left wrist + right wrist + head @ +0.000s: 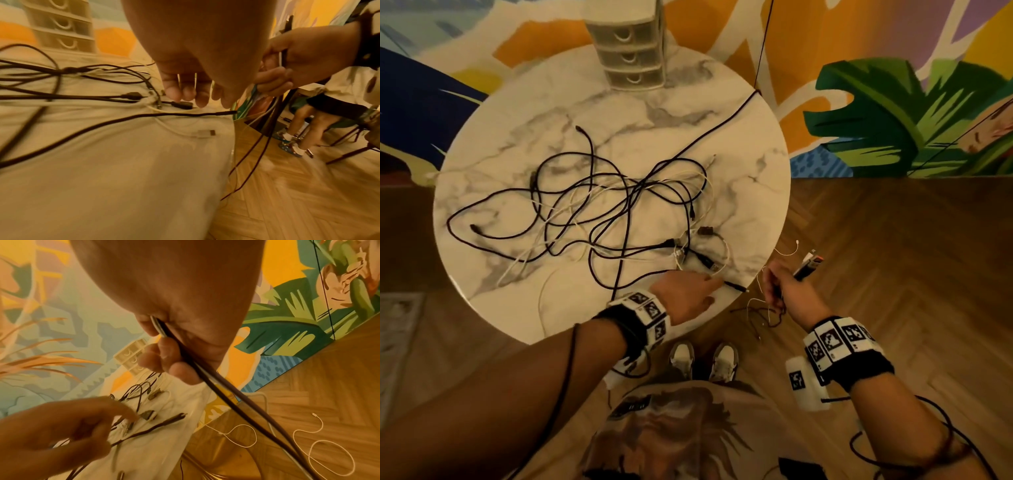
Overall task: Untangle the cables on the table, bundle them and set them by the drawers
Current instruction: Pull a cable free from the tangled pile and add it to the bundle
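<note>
While tangle of black and white cables (599,209) sprawls across round marble table (750,192), left hand (688,294) reaches over near edge, fingers (174,92) extended, slightly spread, tips just above black plug (183,104), not clearly touching. Right hand (784,287) off table edge, fingers (162,352) curled round several freed cables (216,389), ends trailing to wooden floor (893,274). Drawers (630,58) at far rim, well apart from tangle.
</note>
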